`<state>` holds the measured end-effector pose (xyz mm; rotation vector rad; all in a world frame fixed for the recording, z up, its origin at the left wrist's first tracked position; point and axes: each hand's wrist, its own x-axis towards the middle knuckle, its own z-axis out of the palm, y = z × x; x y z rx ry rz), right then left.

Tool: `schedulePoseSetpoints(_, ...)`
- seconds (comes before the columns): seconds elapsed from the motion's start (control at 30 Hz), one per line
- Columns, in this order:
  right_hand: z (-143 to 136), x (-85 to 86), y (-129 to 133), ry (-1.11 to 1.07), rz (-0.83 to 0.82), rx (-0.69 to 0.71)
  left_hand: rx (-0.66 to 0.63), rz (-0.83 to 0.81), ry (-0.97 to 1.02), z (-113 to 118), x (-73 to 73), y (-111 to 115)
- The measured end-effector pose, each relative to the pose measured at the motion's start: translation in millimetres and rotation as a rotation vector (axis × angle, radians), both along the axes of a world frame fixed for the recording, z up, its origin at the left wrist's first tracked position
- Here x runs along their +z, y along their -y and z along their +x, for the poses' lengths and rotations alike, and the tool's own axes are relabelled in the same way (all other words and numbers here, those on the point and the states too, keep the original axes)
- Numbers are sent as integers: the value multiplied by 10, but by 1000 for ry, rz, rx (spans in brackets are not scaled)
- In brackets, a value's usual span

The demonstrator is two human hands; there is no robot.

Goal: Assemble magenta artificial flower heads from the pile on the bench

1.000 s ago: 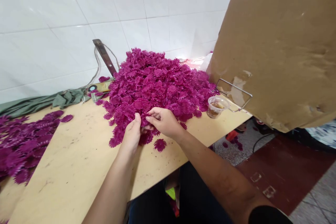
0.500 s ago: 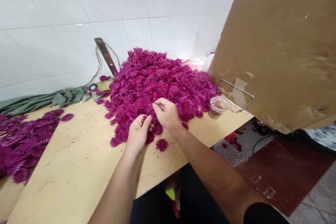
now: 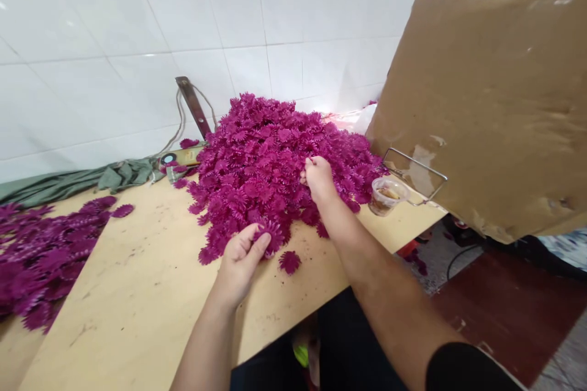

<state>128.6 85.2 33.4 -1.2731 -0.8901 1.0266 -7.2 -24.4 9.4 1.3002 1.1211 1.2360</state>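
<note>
A large heap of magenta artificial flower heads (image 3: pixel 257 146) with fringed petals rises at the middle of the table. My left hand (image 3: pixel 241 259), at the heap's near edge, pinches a flower head (image 3: pixel 270 233) between thumb and fingers. Further right and higher, my right hand (image 3: pixel 318 177) reaches over the heap's front with its fingers curled together. Whatever those fingers hold, if anything, is hidden. One loose flower head (image 3: pixel 290 263) lies on the wood just in front of the heap.
More magenta flower heads (image 3: pixel 50 256) spread over the left side. A clear plastic cup (image 3: pixel 387 195) with brown contents stands right of the heap, beside a metal wire frame (image 3: pixel 415 174) and a big cardboard sheet (image 3: pixel 486 104). Green cloth (image 3: pixel 123 176) lies along the tiled wall.
My hands have moved apart: the right has gone up and right over the heap, the left slightly down. A flower head now shows plainly in my left fingers. The view has tilted up slightly.
</note>
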Motion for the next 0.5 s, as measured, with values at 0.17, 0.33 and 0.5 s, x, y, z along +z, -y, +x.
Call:
schedulePoseSetpoints(0.17, 0, 97, 195, -46, 70, 402, 114, -35, 19, -49, 38, -5)
schedulePoseSetpoints(0.33, -47, -29, 368, -69, 22, 479, 234, -65, 30, -32, 60, -24)
schedulePoseSetpoints(0.5, -38, 5, 490, -118, 15, 592, 277, -70, 60, 54, 98, -62)
